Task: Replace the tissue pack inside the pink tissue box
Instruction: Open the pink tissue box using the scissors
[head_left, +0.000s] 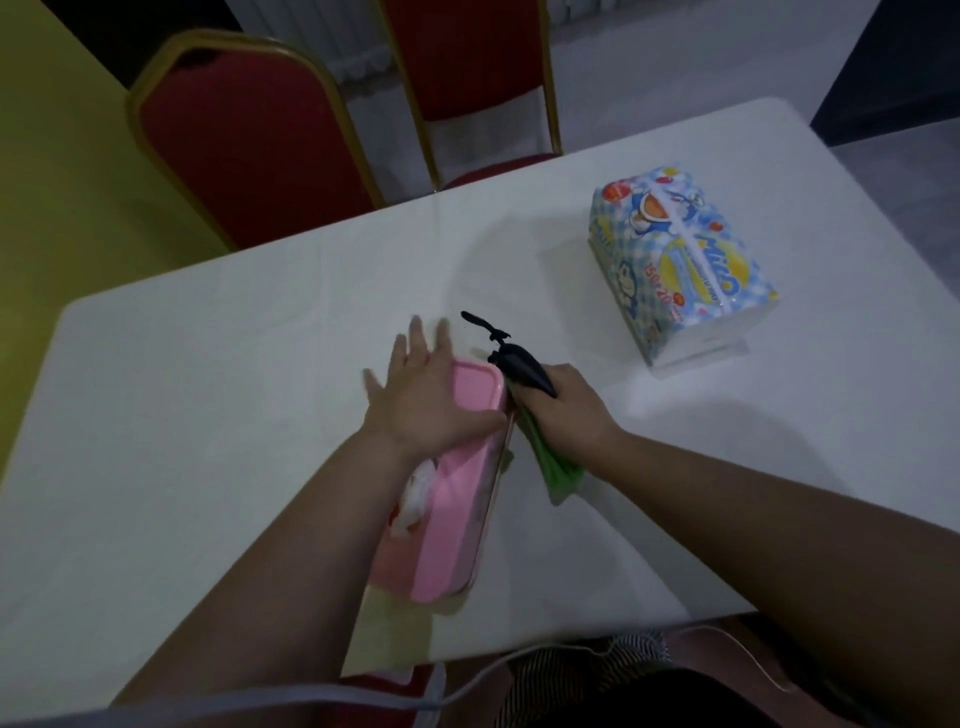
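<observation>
In the lower middle of the frame the pink tissue box (457, 488) lies on the white table (208, 389), the left hand (421, 400) pressing flat on it with fingers spread wide, while the right hand (566, 410) curls around something green and black (519, 366) at the box's right edge. To do this well, the left hand should pin the box firmly while the right draws the old contents straight out along that edge, with the new tissue pack (680, 260) waiting in the upper right. Blur makes the green and black thing hard to identify, and the forearm hides the box's left side.
</observation>
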